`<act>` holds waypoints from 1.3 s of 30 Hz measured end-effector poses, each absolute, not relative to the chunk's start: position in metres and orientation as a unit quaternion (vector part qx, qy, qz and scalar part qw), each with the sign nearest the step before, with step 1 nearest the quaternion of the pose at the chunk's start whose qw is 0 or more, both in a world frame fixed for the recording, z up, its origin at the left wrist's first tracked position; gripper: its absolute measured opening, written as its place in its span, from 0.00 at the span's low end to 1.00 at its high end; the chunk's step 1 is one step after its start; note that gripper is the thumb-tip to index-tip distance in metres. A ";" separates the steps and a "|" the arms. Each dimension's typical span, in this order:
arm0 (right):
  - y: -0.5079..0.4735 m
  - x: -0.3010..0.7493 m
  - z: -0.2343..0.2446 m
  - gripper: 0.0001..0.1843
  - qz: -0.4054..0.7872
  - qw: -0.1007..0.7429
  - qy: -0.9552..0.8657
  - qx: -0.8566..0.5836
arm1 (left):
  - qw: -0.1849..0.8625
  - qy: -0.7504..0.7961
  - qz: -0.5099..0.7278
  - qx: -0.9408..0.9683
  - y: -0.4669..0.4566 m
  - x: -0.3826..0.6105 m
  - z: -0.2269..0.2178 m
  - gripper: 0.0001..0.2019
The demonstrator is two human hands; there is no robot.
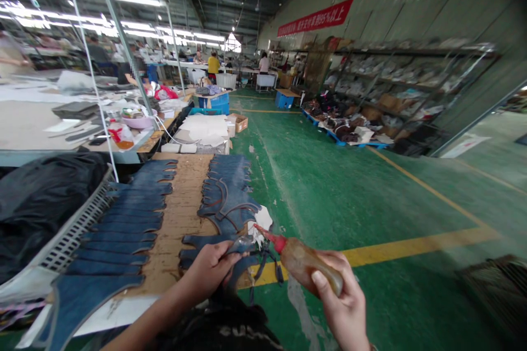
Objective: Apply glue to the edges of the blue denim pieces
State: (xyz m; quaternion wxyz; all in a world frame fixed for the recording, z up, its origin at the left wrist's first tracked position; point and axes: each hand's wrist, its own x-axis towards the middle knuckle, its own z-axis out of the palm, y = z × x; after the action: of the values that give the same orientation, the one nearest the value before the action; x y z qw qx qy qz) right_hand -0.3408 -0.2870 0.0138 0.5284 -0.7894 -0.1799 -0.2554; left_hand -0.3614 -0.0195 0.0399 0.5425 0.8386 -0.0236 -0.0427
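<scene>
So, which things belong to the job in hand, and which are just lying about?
Seemingly in use:
amber bottle with red nozzle, in the right hand
blue flat cut pieces, one in the left hand
brown flat board under them

Seemingly lying about:
black crumpled sheeting
pink round plastic bowl

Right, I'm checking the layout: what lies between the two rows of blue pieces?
In the head view, a strip of brown board, marked with dark streaks, lies between the left row and the right row.
</scene>
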 end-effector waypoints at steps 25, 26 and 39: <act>-0.286 -0.338 0.022 0.14 -0.028 0.685 -0.172 -0.707 | 0.033 -0.293 0.330 0.897 0.021 -0.354 0.033 0.16; -0.286 -0.337 0.020 0.13 -0.036 0.684 -0.161 -0.710 | 0.032 -0.297 0.330 0.896 0.021 -0.354 0.033 0.17; -0.285 -0.337 0.003 0.14 0.004 0.722 -0.099 -0.685 | 0.019 -0.318 0.317 0.893 0.024 -0.352 0.034 0.17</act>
State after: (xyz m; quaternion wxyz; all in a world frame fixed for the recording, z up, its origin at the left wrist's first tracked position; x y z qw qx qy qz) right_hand -0.3367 -0.2850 0.0028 0.7219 -0.6849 -0.0987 0.0041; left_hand -0.3524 0.0244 0.0338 0.0193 0.8933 -0.3181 0.3170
